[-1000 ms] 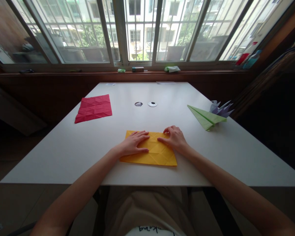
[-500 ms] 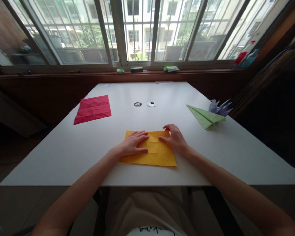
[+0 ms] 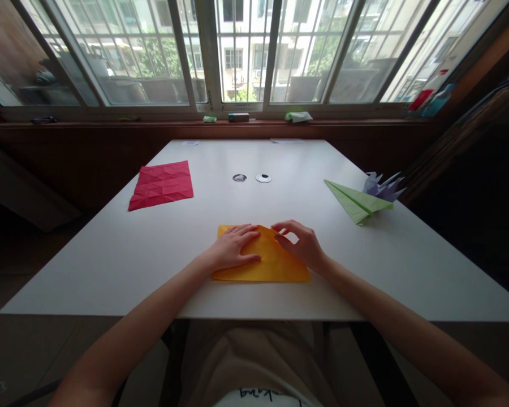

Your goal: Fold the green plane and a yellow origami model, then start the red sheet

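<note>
A yellow sheet of origami paper (image 3: 275, 265) lies near the table's front edge, its upper right part bent inward. My left hand (image 3: 233, 247) rests flat over its left half, fingers spread and thumb stretched out to the right. With thumb and fingertips, my right hand (image 3: 299, 244) pinches the sheet's raised edge at the upper right. Part of the paper's left side is hidden under my left hand.
A creased red paper (image 3: 162, 185) lies at the left. At the right edge are a green paper plane (image 3: 356, 202) and a purple folded paper piece (image 3: 382, 187). Two small round discs, a dark one (image 3: 240, 178) and a white one (image 3: 263, 178), lie farther back.
My right hand has drawn the yellow paper's upper right corner inward to the left, folding that side over. My left hand stays flat on the sheet. The view has shifted slightly.
</note>
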`<act>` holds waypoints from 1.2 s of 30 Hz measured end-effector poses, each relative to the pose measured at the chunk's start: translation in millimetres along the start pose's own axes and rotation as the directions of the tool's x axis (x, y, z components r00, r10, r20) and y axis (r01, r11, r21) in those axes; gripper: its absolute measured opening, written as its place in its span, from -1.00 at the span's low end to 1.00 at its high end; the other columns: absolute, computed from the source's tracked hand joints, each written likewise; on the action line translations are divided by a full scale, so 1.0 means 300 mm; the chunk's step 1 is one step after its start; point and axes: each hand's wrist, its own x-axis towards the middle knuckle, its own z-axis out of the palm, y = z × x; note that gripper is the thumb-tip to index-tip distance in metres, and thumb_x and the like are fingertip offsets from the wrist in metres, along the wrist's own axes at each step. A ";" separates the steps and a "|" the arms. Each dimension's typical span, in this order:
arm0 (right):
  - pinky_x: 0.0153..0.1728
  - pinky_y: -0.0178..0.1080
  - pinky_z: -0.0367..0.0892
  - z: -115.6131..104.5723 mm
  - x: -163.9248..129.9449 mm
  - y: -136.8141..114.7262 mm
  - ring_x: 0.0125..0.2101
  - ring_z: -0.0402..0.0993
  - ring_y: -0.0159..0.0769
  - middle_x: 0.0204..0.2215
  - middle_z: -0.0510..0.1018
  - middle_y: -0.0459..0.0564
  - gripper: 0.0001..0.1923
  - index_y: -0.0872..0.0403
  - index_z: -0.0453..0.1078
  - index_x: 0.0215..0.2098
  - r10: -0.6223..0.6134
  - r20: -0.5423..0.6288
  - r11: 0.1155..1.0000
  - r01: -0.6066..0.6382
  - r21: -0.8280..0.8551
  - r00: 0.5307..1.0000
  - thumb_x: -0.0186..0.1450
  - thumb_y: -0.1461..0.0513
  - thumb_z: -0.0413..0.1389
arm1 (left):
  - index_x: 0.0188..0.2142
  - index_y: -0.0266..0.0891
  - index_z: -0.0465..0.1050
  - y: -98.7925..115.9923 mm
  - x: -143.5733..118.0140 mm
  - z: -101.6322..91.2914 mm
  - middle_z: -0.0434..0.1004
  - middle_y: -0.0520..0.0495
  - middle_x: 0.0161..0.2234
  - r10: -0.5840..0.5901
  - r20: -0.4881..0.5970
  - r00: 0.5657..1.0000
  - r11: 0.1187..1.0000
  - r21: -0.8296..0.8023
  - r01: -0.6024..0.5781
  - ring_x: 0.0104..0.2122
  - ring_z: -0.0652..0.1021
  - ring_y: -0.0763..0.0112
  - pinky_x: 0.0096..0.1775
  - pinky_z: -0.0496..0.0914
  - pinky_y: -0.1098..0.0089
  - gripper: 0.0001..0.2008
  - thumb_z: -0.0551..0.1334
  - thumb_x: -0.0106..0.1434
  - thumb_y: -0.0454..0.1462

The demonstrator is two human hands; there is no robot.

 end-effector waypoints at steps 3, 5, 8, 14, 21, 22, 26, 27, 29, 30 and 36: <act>-0.27 -0.23 0.44 0.001 -0.005 -0.010 -0.31 0.47 -0.33 -0.36 0.57 -0.02 -0.85 0.03 0.43 -0.33 -0.184 0.129 0.983 0.183 0.021 0.974 0.24 0.33 0.03 | 0.11 -0.13 0.21 -0.003 0.000 0.003 0.15 -0.10 0.21 0.003 -0.017 1.000 1.000 -0.007 -0.003 0.22 0.15 0.22 0.21 0.03 0.15 -0.43 0.12 0.17 0.05; -0.26 -0.24 0.43 0.003 -0.007 -0.011 -0.30 0.46 -0.34 -0.35 0.58 -0.02 -0.83 0.03 0.43 -0.34 -0.246 0.199 0.969 0.244 0.035 0.949 0.24 0.36 0.03 | 0.10 -0.14 0.21 -0.004 0.001 0.003 0.17 -0.11 0.20 0.004 -0.023 1.000 1.000 -0.015 -0.004 0.21 0.16 0.21 0.20 0.04 0.15 -0.45 0.12 0.18 0.04; -0.28 -0.27 0.42 0.007 -0.010 -0.009 -0.31 0.45 -0.35 -0.35 0.58 -0.04 -0.83 0.03 0.44 -0.35 -0.277 0.269 0.960 0.278 0.035 0.922 0.23 0.37 0.04 | 0.06 -0.16 0.23 -0.004 0.002 0.004 0.21 -0.13 0.18 -0.006 -0.032 0.999 0.999 -0.034 0.005 0.19 0.20 0.21 0.19 0.07 0.14 -0.53 0.11 0.21 -0.02; -0.27 -0.28 0.43 0.008 -0.013 -0.011 -0.31 0.46 -0.35 -0.34 0.59 -0.05 -0.81 0.02 0.47 -0.35 -0.306 0.343 0.947 0.320 0.016 0.888 0.24 0.35 0.03 | -0.05 -0.21 0.25 -0.008 0.002 0.014 0.27 -0.15 0.08 -0.013 -0.119 0.993 0.999 -0.050 0.007 0.11 0.27 0.25 0.16 0.16 0.21 -0.68 0.10 0.22 -0.18; -0.24 -0.26 0.45 0.007 -0.012 -0.011 -0.29 0.47 -0.33 -0.33 0.61 -0.05 -0.80 0.01 0.49 -0.32 -0.332 0.351 0.938 0.347 0.022 0.876 0.24 0.33 0.03 | -0.07 -0.24 0.22 -0.014 0.006 0.025 0.29 -0.18 0.04 -0.025 -0.141 0.990 1.000 -0.020 0.023 0.08 0.29 0.24 0.14 0.19 0.18 -0.74 0.06 0.23 -0.26; -0.23 -0.26 0.45 0.007 -0.011 -0.011 -0.29 0.48 -0.33 -0.33 0.61 -0.05 -0.80 0.01 0.49 -0.31 -0.334 0.351 0.937 0.349 0.021 0.875 0.24 0.33 0.03 | -0.07 -0.24 0.22 -0.014 0.006 0.026 0.29 -0.18 0.04 -0.025 -0.144 0.989 1.000 -0.018 0.022 0.08 0.29 0.24 0.14 0.19 0.18 -0.74 0.06 0.23 -0.26; -0.24 -0.26 0.45 0.009 -0.011 -0.014 -0.29 0.48 -0.33 -0.32 0.61 -0.05 -0.78 0.01 0.50 -0.29 -0.335 0.353 0.936 0.352 0.018 0.874 0.26 0.33 0.02 | -0.09 -0.21 0.22 -0.015 0.006 0.027 0.29 -0.16 0.03 -0.015 -0.153 0.988 1.000 -0.014 0.013 0.08 0.30 0.24 0.13 0.20 0.17 -0.75 0.06 0.23 -0.27; -0.24 -0.26 0.45 0.010 -0.011 -0.014 -0.29 0.48 -0.33 -0.32 0.61 -0.05 -0.78 0.01 0.50 -0.29 -0.336 0.353 0.936 0.353 0.017 0.873 0.26 0.33 0.02 | -0.09 -0.21 0.22 -0.016 0.006 0.028 0.29 -0.15 0.03 -0.013 -0.155 0.988 1.000 -0.011 0.011 0.08 0.30 0.24 0.13 0.20 0.17 -0.75 0.06 0.23 -0.27; -0.24 -0.26 0.45 0.011 -0.013 -0.015 -0.29 0.48 -0.33 -0.31 0.61 -0.05 -0.78 0.01 0.50 -0.29 -0.339 0.354 0.934 0.357 0.015 0.872 0.26 0.33 0.01 | -0.09 -0.21 0.22 -0.016 0.007 0.028 0.29 -0.16 0.03 -0.010 -0.156 0.988 1.000 -0.003 0.010 0.08 0.30 0.24 0.13 0.21 0.17 -0.76 0.07 0.23 -0.26; -0.24 -0.26 0.45 0.012 -0.013 -0.015 -0.29 0.48 -0.33 -0.31 0.61 -0.05 -0.78 0.01 0.50 -0.29 -0.340 0.353 0.933 0.359 0.013 0.872 0.26 0.33 0.01 | -0.09 -0.22 0.22 -0.016 0.007 0.029 0.29 -0.16 0.03 -0.010 -0.157 0.988 1.000 0.001 0.010 0.08 0.30 0.24 0.14 0.20 0.18 -0.76 0.07 0.23 -0.26; -0.25 -0.26 0.46 0.017 -0.012 -0.012 -0.30 0.48 -0.34 -0.32 0.62 -0.06 -0.77 0.01 0.50 -0.29 -0.364 0.338 0.922 0.387 -0.001 0.868 0.27 0.33 0.00 | -0.09 -0.22 0.23 -0.017 0.006 0.032 0.30 -0.16 0.05 -0.015 -0.155 0.988 1.000 0.012 0.018 0.08 0.30 0.23 0.14 0.20 0.18 -0.74 0.08 0.24 -0.21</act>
